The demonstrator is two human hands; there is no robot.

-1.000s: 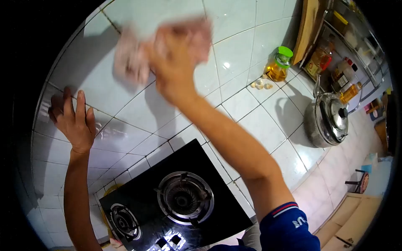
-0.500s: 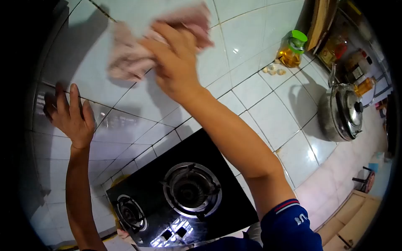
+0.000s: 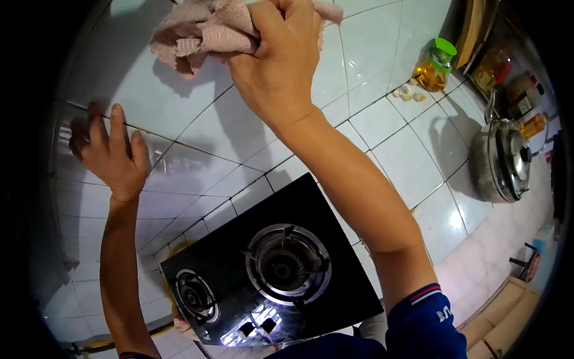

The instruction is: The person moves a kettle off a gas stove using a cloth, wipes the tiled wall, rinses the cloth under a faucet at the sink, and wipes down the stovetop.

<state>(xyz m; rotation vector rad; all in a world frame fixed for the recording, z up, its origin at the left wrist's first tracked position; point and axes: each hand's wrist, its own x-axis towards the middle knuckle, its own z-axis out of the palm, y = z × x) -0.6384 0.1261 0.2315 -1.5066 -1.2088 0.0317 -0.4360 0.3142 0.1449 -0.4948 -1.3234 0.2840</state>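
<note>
A crumpled pink cloth (image 3: pixel 209 36) lies against the white tiled wall (image 3: pixel 371 42) at the top of the view. My right hand (image 3: pixel 281 66) grips it, fingers bent over the fabric and partly out of frame at the top edge. At the left, my left hand (image 3: pixel 113 152) rests on the tiles with its fingers spread and nothing held. Below both hands is a black gas stove (image 3: pixel 227 263) with a large burner (image 3: pixel 287 266) and a smaller burner (image 3: pixel 196 296).
To the right stand a metal kettle (image 3: pixel 501 161), a green-lidded jar of yellow liquid (image 3: pixel 435 66) and several garlic cloves (image 3: pixel 409 94). Bottles (image 3: pixel 493 69) fill a rack behind the kettle. A small stool (image 3: pixel 528 264) is at the far right.
My right hand and the cloth have moved up and slightly right in the view. The stove, jar and kettle appear shifted right and the view has tilted. My left hand stays spread on the wall.
</note>
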